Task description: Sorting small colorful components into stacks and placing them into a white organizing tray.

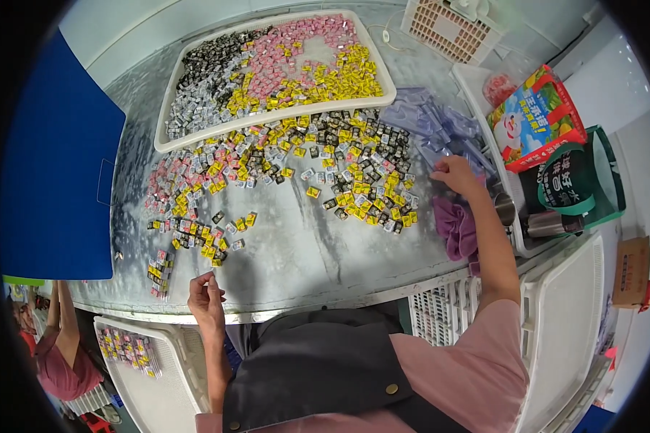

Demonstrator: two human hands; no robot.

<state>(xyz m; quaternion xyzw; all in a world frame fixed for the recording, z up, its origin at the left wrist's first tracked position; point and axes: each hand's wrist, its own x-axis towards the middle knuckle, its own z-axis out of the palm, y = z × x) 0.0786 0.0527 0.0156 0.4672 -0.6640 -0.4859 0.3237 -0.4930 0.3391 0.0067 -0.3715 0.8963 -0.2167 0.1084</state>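
Observation:
My left hand (208,299) is at the table's front edge, its fingers drawn together; whether anything small is between them I cannot make out. Just beyond it lies a loose cluster of small yellow, black, white and pink wrapped pieces (208,238). A filled clear packet of them (160,274) lies to its left. My right hand (453,175) reaches to the right side, fingers curled in at the edge of a heap of flat, purplish clear plastic bags (440,126). What its fingertips grip is hidden. A crumpled purple cloth (455,227) lies just below that hand.
A white tray (278,115) of colour-sorted pieces stands at the back, with larger heaps (372,180) before it. A blue panel (58,159) borders the left. Right are a bright printed bag (534,119), metal flask (552,224) and stacked white trays (567,310). Another person (68,353) works lower left.

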